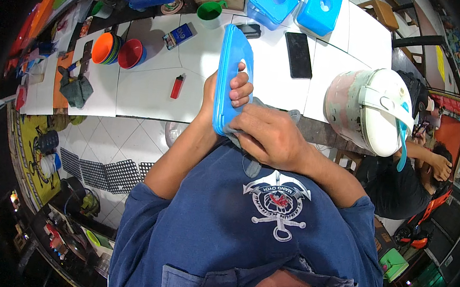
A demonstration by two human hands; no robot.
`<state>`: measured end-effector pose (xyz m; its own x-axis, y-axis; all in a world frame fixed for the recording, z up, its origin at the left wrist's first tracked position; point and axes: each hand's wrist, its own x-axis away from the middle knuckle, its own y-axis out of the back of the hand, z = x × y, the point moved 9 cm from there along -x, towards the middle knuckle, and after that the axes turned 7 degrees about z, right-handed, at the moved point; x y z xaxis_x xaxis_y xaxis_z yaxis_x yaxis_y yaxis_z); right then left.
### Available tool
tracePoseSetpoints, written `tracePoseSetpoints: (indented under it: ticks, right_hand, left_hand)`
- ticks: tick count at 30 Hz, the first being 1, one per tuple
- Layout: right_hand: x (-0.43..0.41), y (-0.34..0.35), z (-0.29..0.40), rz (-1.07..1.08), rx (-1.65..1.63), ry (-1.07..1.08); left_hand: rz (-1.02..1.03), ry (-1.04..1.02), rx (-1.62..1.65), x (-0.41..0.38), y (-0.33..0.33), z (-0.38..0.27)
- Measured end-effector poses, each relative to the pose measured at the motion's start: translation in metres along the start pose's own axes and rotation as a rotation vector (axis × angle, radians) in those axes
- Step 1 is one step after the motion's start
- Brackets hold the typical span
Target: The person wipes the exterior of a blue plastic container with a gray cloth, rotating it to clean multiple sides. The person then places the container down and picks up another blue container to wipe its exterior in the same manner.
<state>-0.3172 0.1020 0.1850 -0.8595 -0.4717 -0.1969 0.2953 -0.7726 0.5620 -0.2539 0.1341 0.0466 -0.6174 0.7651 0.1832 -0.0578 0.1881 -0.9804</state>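
Note:
My left hand holds a blue plastic tissue-box lid, tilted up on edge in front of my chest. Its fingers show on the lid's right face, by the pale round opening. In my right hand a grey cloth is bunched, pressed against the lid's near lower edge. Part of the cloth hangs below the fingers and part shows behind the hand. Beyond the lid, a black phone and a dark case lie on the white tiled table.
Two blue tissue boxes stand at the back, beside a green cup. A rice cooker is on the right. Leftward are a red lighter, a cigarette pack, stacked bowls and another cloth. A person sits at right.

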Motion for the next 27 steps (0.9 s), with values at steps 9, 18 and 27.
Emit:
tracePoseSetpoints:
  ticks: [9,18,27]
  right_hand:
    - [0.010,0.003,-0.019,-0.123,-0.091,-0.050]
    - [0.003,0.024,-0.020,-0.287,-0.102,-0.168]
    - [0.004,0.036,-0.028,-0.401,0.013,-0.140]
  left_hand:
    - [0.313,0.150,0.205,-0.007,-0.028,0.017]
    - [0.582,-0.166,0.173,-0.001,-0.073,-0.063]
    - [0.572,-0.268,0.177,0.003,-0.090,-0.077]
